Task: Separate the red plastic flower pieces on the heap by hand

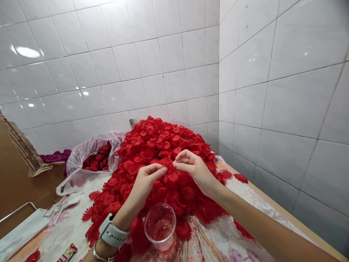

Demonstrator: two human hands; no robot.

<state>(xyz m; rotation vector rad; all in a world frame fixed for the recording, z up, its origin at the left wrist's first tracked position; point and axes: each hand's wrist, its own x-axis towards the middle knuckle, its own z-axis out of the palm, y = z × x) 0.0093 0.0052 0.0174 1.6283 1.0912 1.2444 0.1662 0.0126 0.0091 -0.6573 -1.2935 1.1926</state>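
Note:
A large heap of red artificial flower heads (160,142) with fringed petals rises in front of me. Over its near middle, my left hand (148,178) is closed in a pinch, thumb against forefinger. Close by on its right, my right hand (192,169) also pinches, its fingers curled and pointing left. A small gap separates the two sets of fingertips, and anything in them is too small to make out against the red. Below the hands stands a clear plastic cup (160,223), upright, with what looks like clear liquid at the bottom.
Left of the heap, a clear plastic bag (77,156) lies open with dark red pieces inside. Purple material (56,155) and a cardboard box (16,160) are farther left. Thin sticks (207,240) lie near the cup. Tiled walls (174,83) close off the back and right.

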